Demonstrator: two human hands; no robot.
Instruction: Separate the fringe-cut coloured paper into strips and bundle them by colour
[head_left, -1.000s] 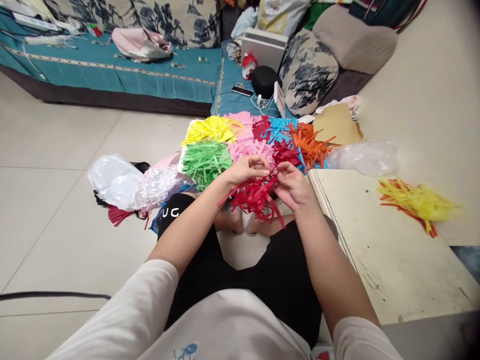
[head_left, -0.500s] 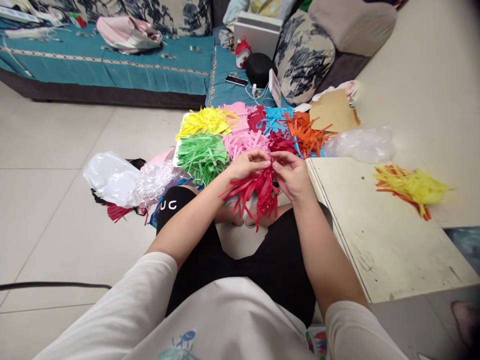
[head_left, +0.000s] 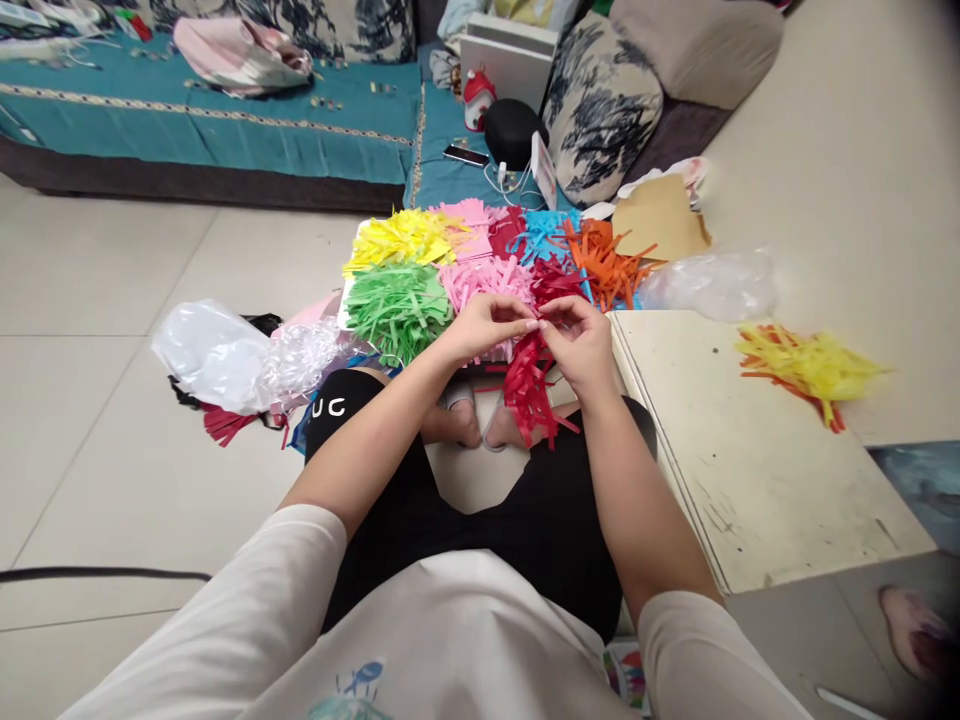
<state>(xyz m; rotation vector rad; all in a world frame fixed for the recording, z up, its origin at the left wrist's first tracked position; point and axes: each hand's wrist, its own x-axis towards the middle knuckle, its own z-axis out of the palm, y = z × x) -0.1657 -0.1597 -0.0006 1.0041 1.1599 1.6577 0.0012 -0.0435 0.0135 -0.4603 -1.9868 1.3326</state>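
Between my knees hangs a red paper tassel (head_left: 528,395), its fringe strips dangling downward. My left hand (head_left: 491,325) pinches its top edge from the left, thumb and forefinger closed. My right hand (head_left: 581,340) pinches the same top from the right, its fingertips almost touching the left ones. Just beyond my hands lie heaps of fringed paper: green fringe (head_left: 401,310), pink fringe (head_left: 484,280), dark red fringe (head_left: 556,282), yellow fringe (head_left: 409,238), blue fringe (head_left: 547,237) and orange fringe (head_left: 607,265). The exact grip point is partly hidden by my fingers.
At my right stands a cream board-topped table (head_left: 757,450) with a yellow and orange tassel (head_left: 810,365) on it. Plastic bags (head_left: 214,350) lie on the floor at left. Ahead is a teal-covered sofa (head_left: 225,130) with a phone (head_left: 465,155). A clear bag (head_left: 712,285) lies beyond the table.
The red tassel's strips have drawn together and hang narrower, no longer spread to the left under my left hand. Both hands still pinch its top. The view has shifted slightly.
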